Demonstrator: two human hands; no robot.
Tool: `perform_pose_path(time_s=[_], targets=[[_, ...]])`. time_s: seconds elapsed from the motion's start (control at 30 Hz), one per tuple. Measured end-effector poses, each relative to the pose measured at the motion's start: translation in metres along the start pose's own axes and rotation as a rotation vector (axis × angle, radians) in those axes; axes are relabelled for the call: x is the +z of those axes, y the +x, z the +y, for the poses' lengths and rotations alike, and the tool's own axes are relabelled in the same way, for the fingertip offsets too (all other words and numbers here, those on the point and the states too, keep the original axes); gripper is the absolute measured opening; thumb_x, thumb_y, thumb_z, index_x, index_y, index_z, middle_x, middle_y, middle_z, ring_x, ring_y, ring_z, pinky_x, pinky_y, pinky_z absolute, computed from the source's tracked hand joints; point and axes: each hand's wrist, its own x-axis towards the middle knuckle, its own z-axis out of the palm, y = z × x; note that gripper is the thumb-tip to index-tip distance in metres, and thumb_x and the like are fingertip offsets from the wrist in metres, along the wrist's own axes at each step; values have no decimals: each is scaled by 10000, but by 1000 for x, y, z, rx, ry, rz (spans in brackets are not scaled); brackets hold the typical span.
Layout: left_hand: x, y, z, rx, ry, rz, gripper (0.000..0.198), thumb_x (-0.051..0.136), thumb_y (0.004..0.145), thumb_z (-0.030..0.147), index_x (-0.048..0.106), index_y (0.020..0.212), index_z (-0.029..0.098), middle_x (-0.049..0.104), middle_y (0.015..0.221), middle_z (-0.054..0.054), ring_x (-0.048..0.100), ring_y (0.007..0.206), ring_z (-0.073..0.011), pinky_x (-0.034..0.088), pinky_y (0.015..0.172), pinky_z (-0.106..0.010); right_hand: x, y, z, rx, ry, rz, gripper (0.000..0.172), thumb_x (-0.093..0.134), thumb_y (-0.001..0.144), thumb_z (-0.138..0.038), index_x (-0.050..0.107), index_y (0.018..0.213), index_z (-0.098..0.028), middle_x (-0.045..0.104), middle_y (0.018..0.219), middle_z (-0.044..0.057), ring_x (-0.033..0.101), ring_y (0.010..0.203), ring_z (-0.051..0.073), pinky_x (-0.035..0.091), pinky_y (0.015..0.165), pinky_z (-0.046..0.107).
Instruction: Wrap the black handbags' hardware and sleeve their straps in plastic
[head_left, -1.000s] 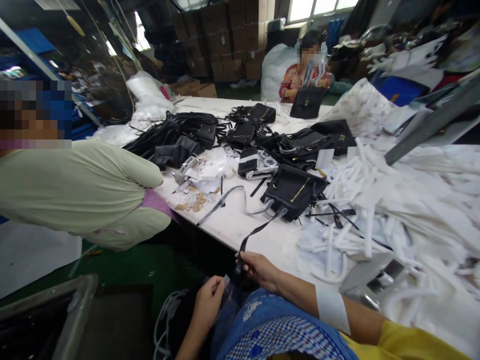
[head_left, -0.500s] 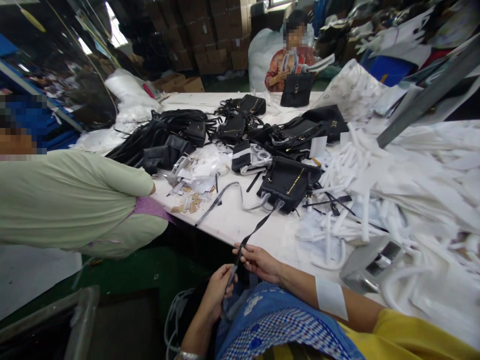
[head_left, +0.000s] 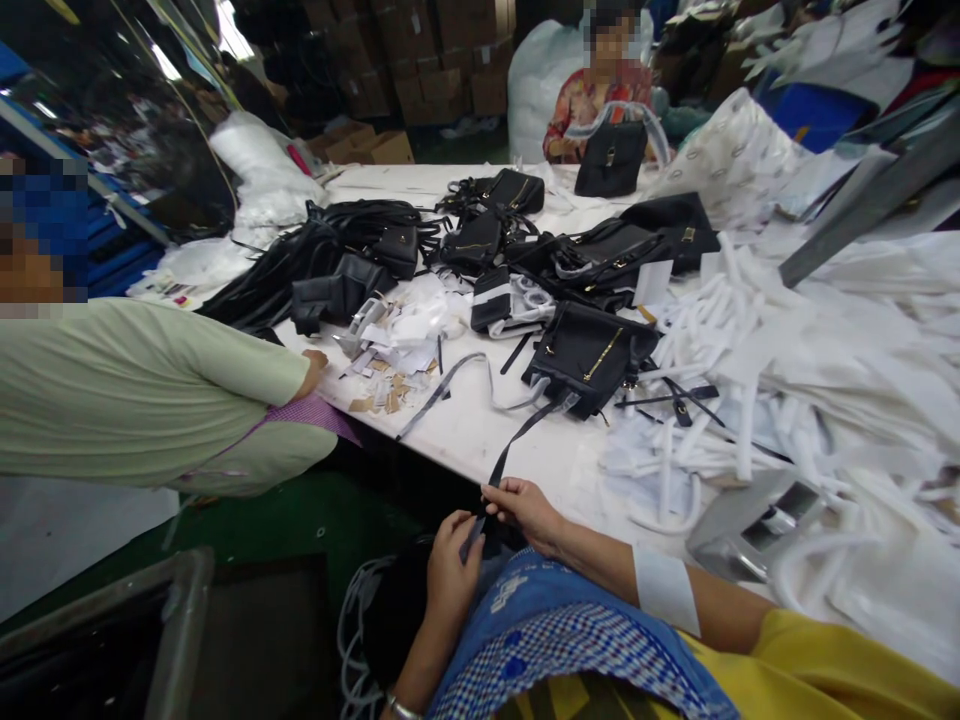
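A black bag [head_left: 589, 355] with a gold zipper lies on the white table. From its lower edge a black strap [head_left: 517, 435] runs down past the table's near edge. My right hand [head_left: 521, 508] pinches this strap between thumb and fingers. Just left of and below it, my left hand [head_left: 454, 560] has its fingers closed on the strap's lower part. A second strap [head_left: 480, 362], wrapped in clear plastic, curls over the table left of the bag.
Paper scraps [head_left: 390, 385] and more black bags [head_left: 476, 240] cover the table's middle. White stuffing strips [head_left: 750, 380] and a silver tape dispenser [head_left: 761, 525] are at the right. A person in light green [head_left: 150, 390] leans in at left; another [head_left: 592, 100] sits across, behind a black bag.
My left hand has shifted up slightly along the strap, closer to my right hand. The person across has lifted a black bag's plastic-wrapped handle. The view has shifted a little.
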Motion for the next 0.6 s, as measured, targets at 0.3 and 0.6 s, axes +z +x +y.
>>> perform_pose_path(time_s=[0.3, 0.6], targets=[[-10, 8, -2, -145, -262, -104, 360, 501, 865, 407, 652, 1095, 175, 672, 971, -80, 609, 913, -224, 468, 829, -328, -4, 2, -4, 57, 40, -55, 289, 769, 718, -389, 660, 783, -129, 605, 603, -13, 493, 475, 22, 383, 443, 96], [-7, 18, 10, -280, -495, -110, 382, 532, 830, 522, 602, 763, 152, 468, 570, 38, 416, 517, -86, 317, 478, -188, -4, 5, -2, 60, 78, -162, 279, 764, 724, -383, 675, 819, -136, 609, 605, -16, 418, 428, 18, 270, 353, 108]])
